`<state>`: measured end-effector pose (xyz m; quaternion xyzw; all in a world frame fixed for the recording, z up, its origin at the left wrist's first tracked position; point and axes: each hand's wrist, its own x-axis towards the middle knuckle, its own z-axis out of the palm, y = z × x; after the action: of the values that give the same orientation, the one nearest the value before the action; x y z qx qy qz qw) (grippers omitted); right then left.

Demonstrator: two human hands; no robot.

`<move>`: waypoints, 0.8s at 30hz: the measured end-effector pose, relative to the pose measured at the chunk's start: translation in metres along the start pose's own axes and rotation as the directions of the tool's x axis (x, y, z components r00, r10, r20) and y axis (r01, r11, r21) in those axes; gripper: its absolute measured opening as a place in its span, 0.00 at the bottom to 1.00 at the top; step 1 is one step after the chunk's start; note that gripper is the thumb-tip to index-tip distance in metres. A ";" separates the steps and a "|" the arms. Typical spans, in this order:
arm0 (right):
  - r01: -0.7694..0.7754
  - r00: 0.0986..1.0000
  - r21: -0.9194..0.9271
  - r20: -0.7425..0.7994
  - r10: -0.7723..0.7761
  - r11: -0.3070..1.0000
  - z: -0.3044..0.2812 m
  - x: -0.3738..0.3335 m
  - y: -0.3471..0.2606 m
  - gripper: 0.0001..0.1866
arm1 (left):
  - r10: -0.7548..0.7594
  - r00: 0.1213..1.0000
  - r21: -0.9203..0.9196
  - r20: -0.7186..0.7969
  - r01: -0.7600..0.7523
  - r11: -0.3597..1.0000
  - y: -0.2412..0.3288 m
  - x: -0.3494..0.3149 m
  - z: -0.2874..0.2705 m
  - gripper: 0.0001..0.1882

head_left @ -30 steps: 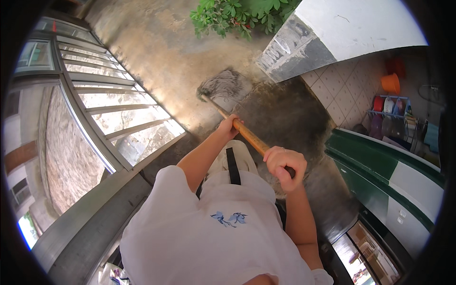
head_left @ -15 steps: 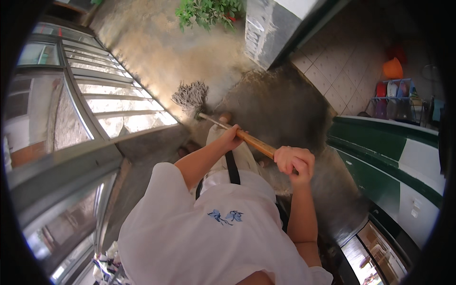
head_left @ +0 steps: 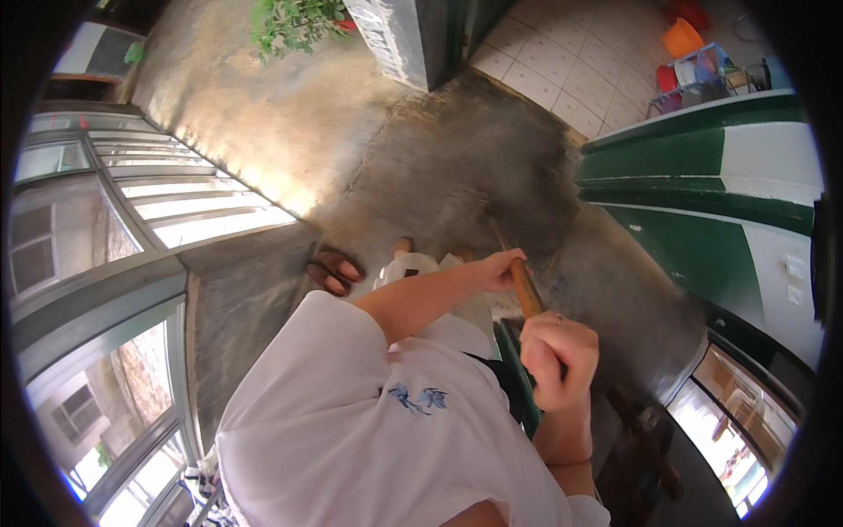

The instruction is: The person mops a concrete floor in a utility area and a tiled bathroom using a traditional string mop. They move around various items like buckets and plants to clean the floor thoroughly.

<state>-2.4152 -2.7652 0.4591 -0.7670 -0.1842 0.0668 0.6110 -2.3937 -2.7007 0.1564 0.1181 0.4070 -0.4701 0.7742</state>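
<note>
A mop point(head_left: 526, 291) with a wooden handle slants across in front of my body. Closed round its middle is my left hand point(head_left: 503, 269), the arm stretched forward. My right hand point(head_left: 560, 358) is wrapped over the top end of the handle, with a ring on one finger. From there the handle runs away from me to the dark concrete floor point(head_left: 421, 162). Its strands are blurred against that floor, so the mop head's outline is hard to make out. My feet are just left of the handle's far end.
Brown shoes point(head_left: 336, 270) lie by the low wall to my left, below the windows point(head_left: 198, 211). Ahead are a leafy plant point(head_left: 297, 25) and a wall corner point(head_left: 399, 44). To the right are a tiled floor point(head_left: 562, 66), an orange bucket point(head_left: 681, 39), a rack and a green-and-white wall point(head_left: 694, 237).
The mop head has swept from the pale floor at left to the dark floor at right. Both hands have moved right and nearer with the handle, and my view has turned right.
</note>
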 end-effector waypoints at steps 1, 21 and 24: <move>-0.030 1.000 -0.099 -0.007 0.029 0.995 0.002 0.000 -0.002 0.08 | -0.033 0.998 0.024 0.045 0.032 0.999 -0.010 0.019 0.002 0.08; 0.370 0.929 -0.125 0.072 -0.363 0.921 0.121 0.025 -0.028 0.14 | -0.223 0.953 0.255 0.207 0.167 0.952 0.080 -0.071 -0.038 0.08; 0.305 0.939 -0.005 0.167 -0.300 0.952 0.167 0.032 0.002 0.13 | -0.021 0.990 0.239 0.137 -0.012 0.971 0.121 -0.104 -0.115 0.09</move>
<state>-2.4402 -2.6016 0.4202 -0.7309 -0.3506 0.0322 0.5847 -2.3769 -2.5056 0.1356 0.1766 0.2931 -0.5245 0.7797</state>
